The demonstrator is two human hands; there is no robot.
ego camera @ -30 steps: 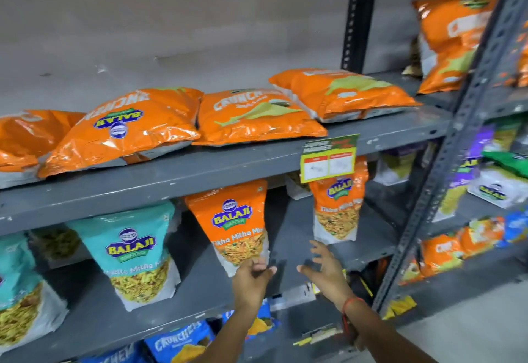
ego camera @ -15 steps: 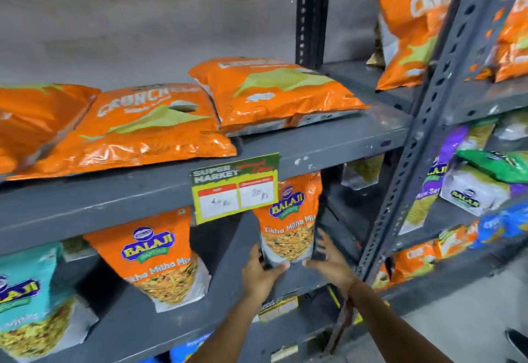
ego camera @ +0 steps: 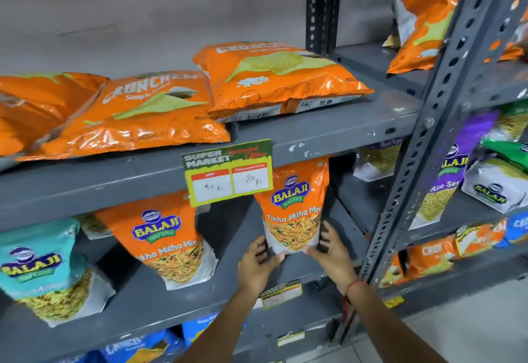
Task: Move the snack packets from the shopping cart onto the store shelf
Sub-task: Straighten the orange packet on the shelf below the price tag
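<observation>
On the middle grey steel shelf (ego camera: 291,274), beneath the green-and-yellow paper price tag (ego camera: 228,172) clipped to the shelf above, an orange-and-white stand-up plastic pouch of Tikha Mitha Mix (ego camera: 294,211) stood upright near the shelf's front lip, its label facing outward. The left hand (ego camera: 257,259) and the right hand (ego camera: 331,248) bracketed the pouch's lower corners, fingers spread and only partly curled; each palm lay against a side edge rather than closing round it, a hold that appeared suited to steadying and squaring a tall, soft-bottomed pouch so that it would stand on its gusset. A red thread band (ego camera: 353,287) circled the right wrist. To the left, well apart, a matching orange pouch (ego camera: 163,237) and a teal pouch of the same brand (ego camera: 43,268) leaned slightly backward in the same row, which suggested that upright, label-forward display was the intended arrangement. On the shelf above, puffy orange foil crisp bags (ego camera: 274,77) lay flat, presumably because air-filled pillow bags would not stand unaided. The perforated grey steel upright (ego camera: 423,145) divided this bay from the neighbouring one. The shopping cart lay outside the view, so the number of packets remaining could not be judged.
</observation>
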